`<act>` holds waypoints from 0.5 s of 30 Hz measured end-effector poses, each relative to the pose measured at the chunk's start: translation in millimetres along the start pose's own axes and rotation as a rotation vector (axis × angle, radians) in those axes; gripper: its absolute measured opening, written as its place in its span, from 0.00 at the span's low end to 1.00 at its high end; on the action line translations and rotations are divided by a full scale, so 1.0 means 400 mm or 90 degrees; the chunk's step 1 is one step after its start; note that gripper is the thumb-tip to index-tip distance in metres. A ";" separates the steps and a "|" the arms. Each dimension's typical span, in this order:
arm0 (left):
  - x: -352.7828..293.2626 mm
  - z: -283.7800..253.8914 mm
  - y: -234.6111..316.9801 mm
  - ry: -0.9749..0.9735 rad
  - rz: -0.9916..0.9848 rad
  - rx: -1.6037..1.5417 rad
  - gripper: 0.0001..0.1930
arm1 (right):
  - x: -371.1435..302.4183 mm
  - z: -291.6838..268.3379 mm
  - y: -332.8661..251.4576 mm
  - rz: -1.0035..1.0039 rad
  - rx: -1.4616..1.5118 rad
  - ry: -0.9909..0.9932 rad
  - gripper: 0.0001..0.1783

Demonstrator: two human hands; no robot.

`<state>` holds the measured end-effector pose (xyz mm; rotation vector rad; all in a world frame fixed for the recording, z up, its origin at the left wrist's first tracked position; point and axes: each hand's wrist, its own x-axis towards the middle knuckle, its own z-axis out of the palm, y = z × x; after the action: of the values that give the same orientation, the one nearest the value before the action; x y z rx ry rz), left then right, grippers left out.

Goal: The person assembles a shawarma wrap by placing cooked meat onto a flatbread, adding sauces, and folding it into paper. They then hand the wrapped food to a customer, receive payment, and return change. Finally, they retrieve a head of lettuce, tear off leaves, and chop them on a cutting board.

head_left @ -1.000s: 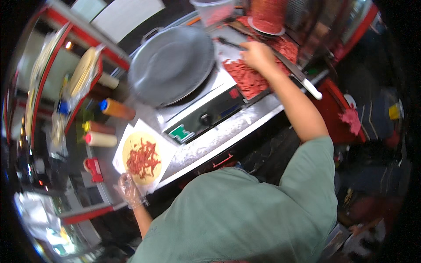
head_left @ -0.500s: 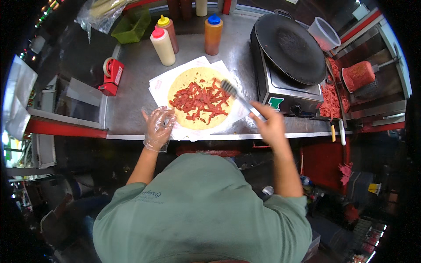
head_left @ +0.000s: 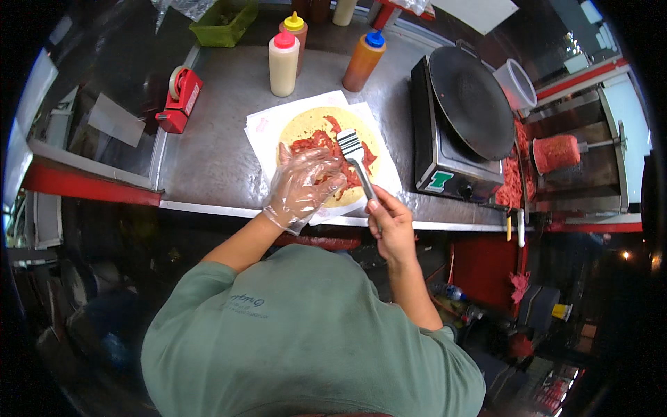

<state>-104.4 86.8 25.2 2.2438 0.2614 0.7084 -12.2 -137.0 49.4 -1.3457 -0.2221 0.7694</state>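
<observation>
A round flatbread (head_left: 292, 126) lies on sheets of white paper (head_left: 260, 125) on the metal counter, with strips of reddish-brown meat (head_left: 301, 145) spread over its middle. My left hand (head_left: 306, 178), in a clear plastic glove, lies over the left and near part of the meat with its fingers stretched out. It hides some of the strips and the bread's near left edge. My right hand (head_left: 391, 221), bare, is closed round the handle of a slotted metal spatula (head_left: 352, 145). The spatula's head is over the right side of the meat, close to my gloved fingers.
Squeeze bottles with a red cap (head_left: 283, 66), a yellow cap (head_left: 295, 24) and a blue cap (head_left: 365, 61) stand behind the paper. A red tape dispenser (head_left: 181, 101) sits at left. To the right are a black griddle (head_left: 469, 101), shaved meat (head_left: 513, 177) and a meat spit (head_left: 556, 153).
My left hand has moved from the bread's left edge onto the meat. My right hand has come left and nearer, bringing the spatula's head over the strips. The view has shifted slightly.
</observation>
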 end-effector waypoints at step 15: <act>0.093 0.082 0.019 -0.054 -0.077 0.247 0.16 | 0.087 -0.689 -0.348 -0.383 -0.294 0.497 0.23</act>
<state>-55.5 76.1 27.3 2.5903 0.5263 0.5293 219.8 -337.0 101.4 -1.7874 -0.1670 -0.3543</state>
